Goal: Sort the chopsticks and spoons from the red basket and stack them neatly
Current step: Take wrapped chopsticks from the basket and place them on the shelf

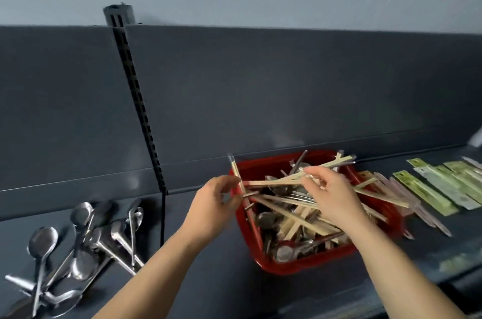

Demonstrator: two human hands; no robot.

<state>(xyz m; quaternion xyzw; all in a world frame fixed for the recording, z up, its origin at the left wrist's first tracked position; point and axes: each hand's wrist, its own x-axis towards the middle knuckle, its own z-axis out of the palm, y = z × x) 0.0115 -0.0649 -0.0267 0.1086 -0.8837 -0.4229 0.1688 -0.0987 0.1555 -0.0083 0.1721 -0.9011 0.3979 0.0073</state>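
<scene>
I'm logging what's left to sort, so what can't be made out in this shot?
All in the head view.
1. Floor of the red basket: buried under tangled chopsticks and spoons, so no count.
2. Spoon pile on the left: cut off by the lower left edge.
3. Print on the green sleeves: too small and blurred.
4. White object: cropped by the right edge.

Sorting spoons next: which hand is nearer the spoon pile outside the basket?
Left. The left hand is at the basket's left rim, right of the spoon pile; the right hand is farther, over the basket.
</scene>
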